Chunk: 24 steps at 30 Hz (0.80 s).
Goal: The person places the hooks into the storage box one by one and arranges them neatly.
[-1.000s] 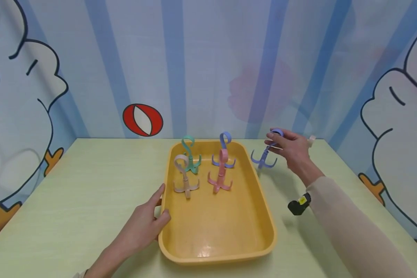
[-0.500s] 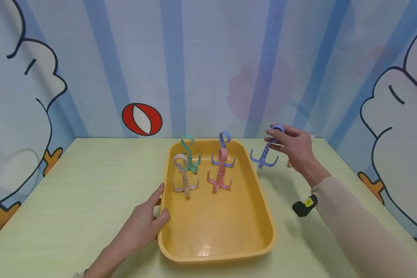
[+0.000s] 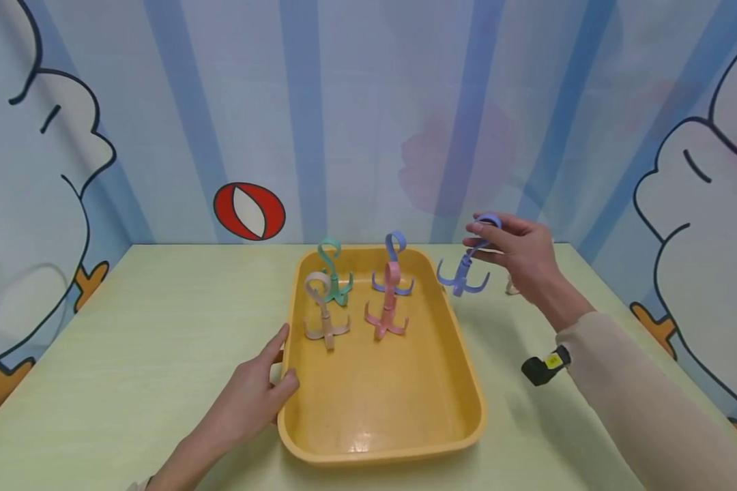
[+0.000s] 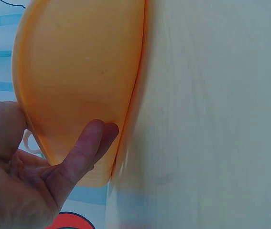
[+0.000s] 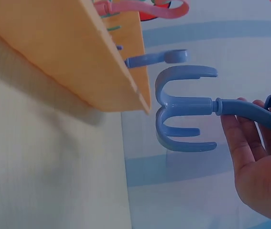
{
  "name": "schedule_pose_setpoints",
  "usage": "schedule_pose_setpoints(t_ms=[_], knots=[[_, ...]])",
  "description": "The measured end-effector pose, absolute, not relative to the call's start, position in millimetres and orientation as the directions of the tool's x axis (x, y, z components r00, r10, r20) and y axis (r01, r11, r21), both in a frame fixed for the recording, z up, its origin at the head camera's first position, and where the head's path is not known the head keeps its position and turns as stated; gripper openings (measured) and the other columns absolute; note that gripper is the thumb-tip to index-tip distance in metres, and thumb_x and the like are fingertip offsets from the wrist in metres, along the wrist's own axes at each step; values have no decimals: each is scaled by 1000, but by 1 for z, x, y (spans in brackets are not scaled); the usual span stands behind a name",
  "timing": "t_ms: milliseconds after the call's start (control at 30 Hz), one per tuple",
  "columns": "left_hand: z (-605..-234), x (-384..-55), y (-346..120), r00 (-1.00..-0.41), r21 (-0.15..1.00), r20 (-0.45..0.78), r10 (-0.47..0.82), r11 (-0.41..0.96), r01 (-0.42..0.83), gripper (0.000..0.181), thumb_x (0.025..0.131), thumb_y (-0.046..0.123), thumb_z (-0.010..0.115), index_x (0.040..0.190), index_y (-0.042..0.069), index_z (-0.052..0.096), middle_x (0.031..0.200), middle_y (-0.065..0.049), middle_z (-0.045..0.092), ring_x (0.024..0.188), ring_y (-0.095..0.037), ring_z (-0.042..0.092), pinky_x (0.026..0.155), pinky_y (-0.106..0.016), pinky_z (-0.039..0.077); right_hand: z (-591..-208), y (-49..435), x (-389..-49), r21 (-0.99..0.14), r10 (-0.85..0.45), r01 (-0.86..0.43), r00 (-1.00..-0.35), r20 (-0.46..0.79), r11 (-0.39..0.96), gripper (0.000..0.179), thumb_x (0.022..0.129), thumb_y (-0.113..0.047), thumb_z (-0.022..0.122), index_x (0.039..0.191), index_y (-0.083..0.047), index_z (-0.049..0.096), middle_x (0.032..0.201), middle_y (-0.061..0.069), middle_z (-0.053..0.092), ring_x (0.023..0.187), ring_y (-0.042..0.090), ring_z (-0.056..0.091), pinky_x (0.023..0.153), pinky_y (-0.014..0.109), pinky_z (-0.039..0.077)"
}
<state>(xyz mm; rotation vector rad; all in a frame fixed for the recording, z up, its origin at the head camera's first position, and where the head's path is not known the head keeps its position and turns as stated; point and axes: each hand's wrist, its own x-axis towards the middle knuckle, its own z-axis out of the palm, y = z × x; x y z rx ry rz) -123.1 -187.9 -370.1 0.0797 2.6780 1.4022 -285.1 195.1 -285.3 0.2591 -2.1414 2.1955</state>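
Observation:
My right hand point(image 3: 525, 252) holds a blue-purple multi-prong hook hanger point(image 3: 463, 276) by its curved top, with the prongs pointing down. It hangs above the table, just beyond the right rim of a yellow tray point(image 3: 374, 402). In the right wrist view the held hanger point(image 5: 188, 107) is apart from the tray wall. My left hand point(image 3: 254, 389) grips the tray's left rim, thumb over the edge and fingers along the outer wall point(image 4: 78, 71). Inside the tray stand a green hanger point(image 3: 339, 290), another blue-purple hanger point(image 3: 394, 249), a pink hanger point(image 3: 388, 317) and a beige hanger point(image 3: 327, 327).
The tray rests on a pale green table point(image 3: 160, 327). A small beige object point(image 3: 512, 286) on the table is mostly hidden behind my right wrist. A striped cartoon backdrop point(image 3: 368, 123) stands at the table's back edge and sides.
My right hand has raised the blue-purple hanger slightly, uncovering part of a beige object behind the wrist. The left hand and the tray have stayed put.

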Motion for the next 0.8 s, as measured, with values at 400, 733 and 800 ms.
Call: schedule_pose_setpoints(t_ms=[400, 733, 800], knots=[[-370, -124, -187, -991, 813, -85, 100, 582, -11, 79, 101, 17, 54, 170, 9, 18, 156, -30, 51, 77, -15, 75, 56, -30, 61, -271, 171, -269, -976, -199, -180, -959, 202, -122, 22, 95, -15, 78, 117, -8, 78, 103, 3, 82, 92, 18, 81, 85, 36, 65], [-370, -123, -188, -992, 814, -71, 100, 581, 0, 78, 101, 15, 53, 170, 10, 18, 155, -30, 52, 70, -15, 74, 54, -29, 60, -274, 152, -262, -971, -249, -216, -939, 236, -106, 23, 98, -12, 73, 120, -3, 76, 101, 3, 82, 90, 18, 81, 85, 38, 65], [-370, -123, -188, -993, 815, -65, 102, 579, 6, 78, 101, 15, 52, 170, 10, 18, 155, -30, 52, 69, -15, 73, 53, -29, 60, -274, 150, -261, -970, -251, -219, -938, 239, -107, 21, 98, -11, 73, 117, -4, 77, 101, 3, 82, 89, 18, 81, 85, 38, 65]])
